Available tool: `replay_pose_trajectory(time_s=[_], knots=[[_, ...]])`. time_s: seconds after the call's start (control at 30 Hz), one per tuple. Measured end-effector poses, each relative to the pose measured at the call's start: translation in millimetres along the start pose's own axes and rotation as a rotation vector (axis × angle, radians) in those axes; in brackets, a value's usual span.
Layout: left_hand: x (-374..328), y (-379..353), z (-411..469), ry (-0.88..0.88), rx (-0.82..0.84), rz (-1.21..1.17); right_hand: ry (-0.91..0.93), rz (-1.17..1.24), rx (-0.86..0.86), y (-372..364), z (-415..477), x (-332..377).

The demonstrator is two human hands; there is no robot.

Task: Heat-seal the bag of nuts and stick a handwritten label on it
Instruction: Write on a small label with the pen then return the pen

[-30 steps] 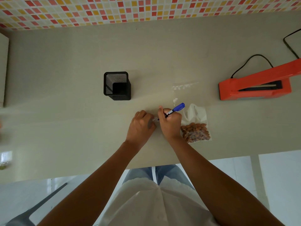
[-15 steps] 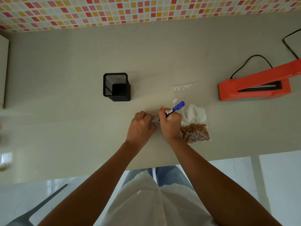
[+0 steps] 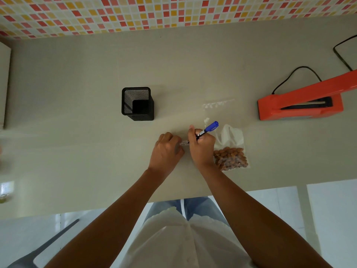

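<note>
A clear bag of brown nuts [image 3: 230, 154] lies flat on the grey table, just right of my right hand [image 3: 201, 147]. That hand grips a blue-capped marker [image 3: 207, 129], tip down on a small white label [image 3: 184, 142] with dark writing on it. My left hand [image 3: 167, 150] rests with curled fingers on the label's left end, pinning it to the table. Most of the label is hidden between the two hands. The orange heat sealer [image 3: 301, 102] sits at the far right with its arm raised.
A black mesh pen holder [image 3: 137, 103] stands behind and left of my hands. A clear plastic sheet [image 3: 218, 105] lies behind the bag. The sealer's black cable [image 3: 295, 74] loops toward the wall. The table's front edge [image 3: 270, 185] runs close below the bag.
The marker in my right hand has shifted only slightly over the label. My left hand stays on the label, and the bag has not moved.
</note>
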State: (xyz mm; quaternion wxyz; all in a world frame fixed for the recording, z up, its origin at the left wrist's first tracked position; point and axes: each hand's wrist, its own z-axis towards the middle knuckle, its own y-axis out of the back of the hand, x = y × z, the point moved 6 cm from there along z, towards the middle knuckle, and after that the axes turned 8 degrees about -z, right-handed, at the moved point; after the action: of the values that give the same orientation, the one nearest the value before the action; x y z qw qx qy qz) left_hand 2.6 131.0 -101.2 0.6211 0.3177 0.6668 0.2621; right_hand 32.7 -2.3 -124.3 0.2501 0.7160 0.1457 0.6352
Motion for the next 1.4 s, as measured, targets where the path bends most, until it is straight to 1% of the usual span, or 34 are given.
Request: replay_pose_trajectory(time_s=[0.4,0.63,0.83,1.07,1.23,1.4], knots=[[1,-3,0,-0.009,0.019,0.008,0.006,-0.02,-0.007,1,-1,2],[5,-8,2,0.017,0.037,0.044,0.011,-0.07,-0.017,5,-1,2],[7,-10,3,0.025,0.04,0.05,0.005,-0.045,-0.001,6,-2,5],[5,-10,4,0.026,0.029,0.057,-0.049,0.004,0.008,7,-3,2],[5,-12,6,0.032,0.032,0.083,-0.117,0.038,0.038,6,-3,0],[-1,-6,8,0.037,0.067,0.059,-0.133,0.053,0.094,10,4,3]])
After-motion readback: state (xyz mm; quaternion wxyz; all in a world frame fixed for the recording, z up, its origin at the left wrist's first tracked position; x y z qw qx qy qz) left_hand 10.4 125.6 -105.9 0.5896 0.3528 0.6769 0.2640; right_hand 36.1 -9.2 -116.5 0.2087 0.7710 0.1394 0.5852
